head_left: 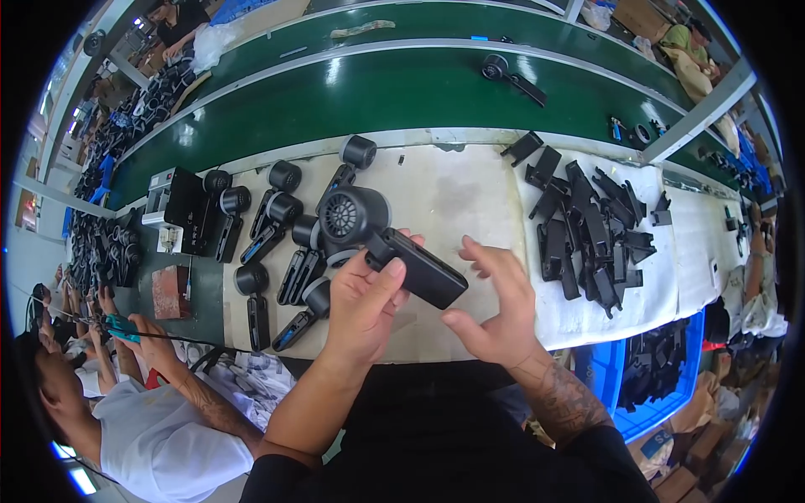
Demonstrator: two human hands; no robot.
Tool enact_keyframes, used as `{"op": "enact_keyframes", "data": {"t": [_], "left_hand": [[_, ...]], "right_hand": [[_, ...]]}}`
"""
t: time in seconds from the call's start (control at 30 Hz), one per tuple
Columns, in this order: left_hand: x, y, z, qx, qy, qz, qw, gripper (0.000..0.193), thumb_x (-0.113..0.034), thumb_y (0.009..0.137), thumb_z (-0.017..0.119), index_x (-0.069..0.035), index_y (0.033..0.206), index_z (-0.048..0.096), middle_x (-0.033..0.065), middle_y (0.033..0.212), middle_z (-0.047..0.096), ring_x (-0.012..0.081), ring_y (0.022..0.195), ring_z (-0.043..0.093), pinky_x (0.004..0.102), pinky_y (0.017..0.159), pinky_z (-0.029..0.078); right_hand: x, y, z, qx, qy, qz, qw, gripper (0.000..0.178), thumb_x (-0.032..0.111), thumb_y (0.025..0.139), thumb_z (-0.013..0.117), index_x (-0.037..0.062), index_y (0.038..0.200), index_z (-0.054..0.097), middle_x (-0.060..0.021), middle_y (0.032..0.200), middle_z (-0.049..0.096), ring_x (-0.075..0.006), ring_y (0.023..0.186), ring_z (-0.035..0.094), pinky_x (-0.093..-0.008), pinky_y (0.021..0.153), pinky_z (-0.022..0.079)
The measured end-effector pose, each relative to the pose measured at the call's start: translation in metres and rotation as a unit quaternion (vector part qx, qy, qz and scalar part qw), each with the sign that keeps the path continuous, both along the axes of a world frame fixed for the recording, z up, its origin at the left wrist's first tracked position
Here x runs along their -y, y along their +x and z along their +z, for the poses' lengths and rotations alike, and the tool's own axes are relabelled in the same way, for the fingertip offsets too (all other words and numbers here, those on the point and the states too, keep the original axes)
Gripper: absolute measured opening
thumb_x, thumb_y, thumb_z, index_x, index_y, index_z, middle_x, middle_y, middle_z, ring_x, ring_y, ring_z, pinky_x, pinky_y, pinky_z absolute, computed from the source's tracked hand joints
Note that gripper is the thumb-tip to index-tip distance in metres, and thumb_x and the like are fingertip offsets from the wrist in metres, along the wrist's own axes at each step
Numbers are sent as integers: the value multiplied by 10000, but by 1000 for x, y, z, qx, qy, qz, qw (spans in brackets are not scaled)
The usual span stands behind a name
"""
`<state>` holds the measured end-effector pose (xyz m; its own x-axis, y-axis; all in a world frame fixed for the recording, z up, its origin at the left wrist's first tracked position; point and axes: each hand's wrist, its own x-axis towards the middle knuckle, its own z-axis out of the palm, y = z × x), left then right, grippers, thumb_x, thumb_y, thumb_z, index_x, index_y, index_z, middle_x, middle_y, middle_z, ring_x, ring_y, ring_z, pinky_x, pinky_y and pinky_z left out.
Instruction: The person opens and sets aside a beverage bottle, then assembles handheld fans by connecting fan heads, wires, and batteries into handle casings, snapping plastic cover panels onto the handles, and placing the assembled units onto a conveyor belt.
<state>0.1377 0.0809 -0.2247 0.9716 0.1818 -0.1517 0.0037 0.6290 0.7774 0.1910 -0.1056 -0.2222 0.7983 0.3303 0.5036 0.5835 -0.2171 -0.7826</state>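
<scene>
A pale table held a heap of black parts. A black round-headed tool was over the table, left of the heap; the right hand was spread beside it, the left hand pinched its handle

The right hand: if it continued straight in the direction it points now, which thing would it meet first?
Probably the lower end of the handle on the black fan-like device in the left hand, just ahead of the right hand. Depth is unclear, so it could pass above.
</scene>
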Motion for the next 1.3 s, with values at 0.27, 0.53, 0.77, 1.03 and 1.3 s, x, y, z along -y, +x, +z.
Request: {"op": "enact_keyframes", "data": {"t": [0.27,0.53,0.77,1.03,1.3], "left_hand": [[-18,-4,1,35,34,-26,998,378,-121,988,668,11,1336,604,129,1263,701,40,734,533,197,617,402],[-182,16,28,-125,594,103,788,197,-139,933,759,-10,1075,717,-41,783,658,42,680,559,236,609,445],[-277,63,5,-217,700,103,673,303,-177,841,812,68,984,707,115,776,717,129,675,627,325,643,502],[-313,95,-40,-177,799,71,570,363,-246,799,816,35,1005,715,204,799,696,337,724,692,390,671,525],[-294,89,-39,-321,765,25,557,402,-344,850,803,35,955,719,209,773,683,323,650,659,397,650,510]], "right_hand": [[-21,-11,-27,-243,92,113,959,221,186,918,764,-16,884,680,-108,728,634,-194,640,606,-309,609,480],[29,81,-13,-276,-63,103,954,243,199,1024,614,-17,998,721,-82,799,695,-137,717,640,-283,675,520],[66,248,-21,-227,-118,-17,967,251,224,1009,644,-20,991,702,-27,779,666,-87,690,586,-260,637,473],[23,420,-59,71,-310,-149,936,503,331,885,755,104,1315,628,-169,1267,685,-361,1158,660,-437,1000,529],[-55,465,-100,8,-409,-140,901,866,479,793,811,183,1522,449,-153,1361,623,-368,1265,600,-494,1003,508]]}}
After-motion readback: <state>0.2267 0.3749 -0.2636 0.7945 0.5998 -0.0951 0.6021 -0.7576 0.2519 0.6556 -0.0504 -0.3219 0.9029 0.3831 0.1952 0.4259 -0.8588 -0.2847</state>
